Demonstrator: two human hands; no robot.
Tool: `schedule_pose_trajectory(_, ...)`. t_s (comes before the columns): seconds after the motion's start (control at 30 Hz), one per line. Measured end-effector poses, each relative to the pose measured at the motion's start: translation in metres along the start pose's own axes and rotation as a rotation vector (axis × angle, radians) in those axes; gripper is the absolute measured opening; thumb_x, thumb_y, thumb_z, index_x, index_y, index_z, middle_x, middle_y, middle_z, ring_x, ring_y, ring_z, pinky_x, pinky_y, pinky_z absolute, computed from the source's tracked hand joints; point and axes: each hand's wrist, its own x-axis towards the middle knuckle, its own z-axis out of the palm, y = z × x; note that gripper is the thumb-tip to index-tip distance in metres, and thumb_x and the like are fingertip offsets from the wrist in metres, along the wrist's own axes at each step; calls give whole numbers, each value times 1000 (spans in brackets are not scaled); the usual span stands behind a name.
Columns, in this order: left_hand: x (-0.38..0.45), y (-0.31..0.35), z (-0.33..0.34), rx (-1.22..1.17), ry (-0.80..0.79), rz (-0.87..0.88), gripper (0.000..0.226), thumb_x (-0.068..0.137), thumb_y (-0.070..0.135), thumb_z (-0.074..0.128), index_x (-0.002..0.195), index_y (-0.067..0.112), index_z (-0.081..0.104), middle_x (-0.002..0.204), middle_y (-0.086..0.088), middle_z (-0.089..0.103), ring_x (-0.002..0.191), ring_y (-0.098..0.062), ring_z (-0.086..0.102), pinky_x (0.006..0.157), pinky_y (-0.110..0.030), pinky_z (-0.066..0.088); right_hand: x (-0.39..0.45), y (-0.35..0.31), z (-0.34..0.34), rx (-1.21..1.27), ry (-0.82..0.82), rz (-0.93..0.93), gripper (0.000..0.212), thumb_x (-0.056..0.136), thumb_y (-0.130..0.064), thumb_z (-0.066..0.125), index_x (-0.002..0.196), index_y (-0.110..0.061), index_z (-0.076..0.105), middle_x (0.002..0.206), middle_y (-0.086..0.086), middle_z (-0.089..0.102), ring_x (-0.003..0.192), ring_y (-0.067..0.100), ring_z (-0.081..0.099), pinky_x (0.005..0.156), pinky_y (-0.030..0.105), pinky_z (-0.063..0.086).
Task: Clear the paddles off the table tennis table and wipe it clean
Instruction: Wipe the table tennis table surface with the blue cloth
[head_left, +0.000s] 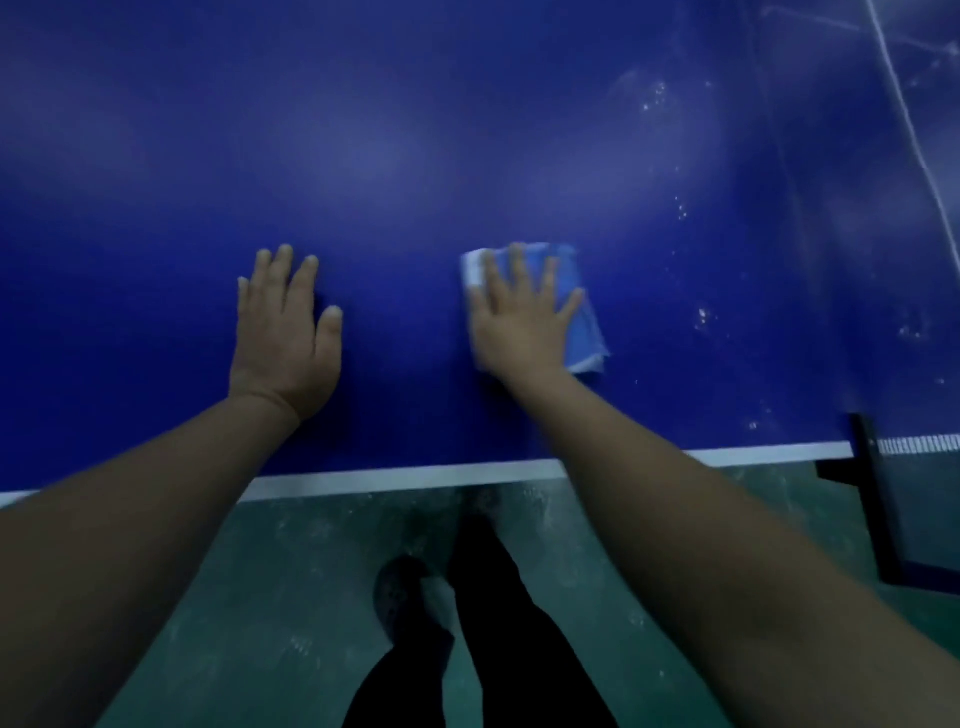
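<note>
Clearly the wiping step is in hand: no paddles show on the dark blue table tennis table (467, 156). Both hands lie flat, fingers spread, the right hand (519, 317) pressing a folded light-blue cloth (584, 332) near the white edge line, the left hand (283, 332) bracing bare tabletop. Pale specks remain rightward (701, 314); the next stroke probably heads there.

Both forearms (156, 499) were bare, with no sleeves, watch or rings visible on the hands (283, 332). Dark trousers (498, 613) covered the legs. One dark shoe (397, 597) with a pale sock was noted.
</note>
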Motion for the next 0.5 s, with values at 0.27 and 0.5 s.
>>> schedule_pose_trajectory(0.27, -88, 10, 17, 176, -60, 203, 66, 96, 40, 30, 147, 0, 42, 161, -22, 27, 153, -36, 13, 124, -53, 4, -112, 88, 7, -106, -62, -198, 54, 103, -45, 26, 157, -39, 26, 168, -3, 12, 154, 32, -4, 117, 69, 2)
schedule_pose_trajectory(0.5, -85, 12, 18, 284, -103, 207, 65, 96, 41, 29, 145, 1, 45, 159, -21, 30, 151, -37, 18, 123, -56, 7, -75, 110, -14, 160, 54, 699, 56, 105, -50, 13, 159, -38, 7, 170, -4, -1, 154, 34, -7, 117, 70, -2)
